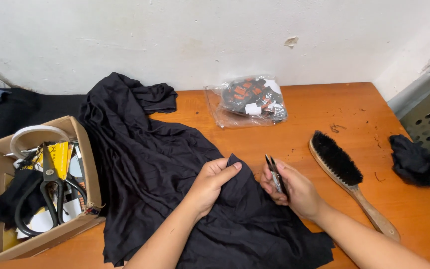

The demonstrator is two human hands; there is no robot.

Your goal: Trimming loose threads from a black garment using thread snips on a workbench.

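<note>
A black garment (145,164) lies spread over the orange table (324,114), running from the wall down to the near edge. The left hand (210,184) pinches a raised fold of the garment, thumb and fingers closed on the cloth. Just right of that fold, the right hand (294,192) is closed around a small pair of snips (273,174), whose blades point up and stand slightly apart, close to the fold but not touching it. Right of the garment lies a wooden brush (347,179) with black bristles. Behind the garment's right part sits a clear bag (250,99) of small items. Left of the garment stands a cardboard box (83,149) holding large black scissors (51,194).
</note>
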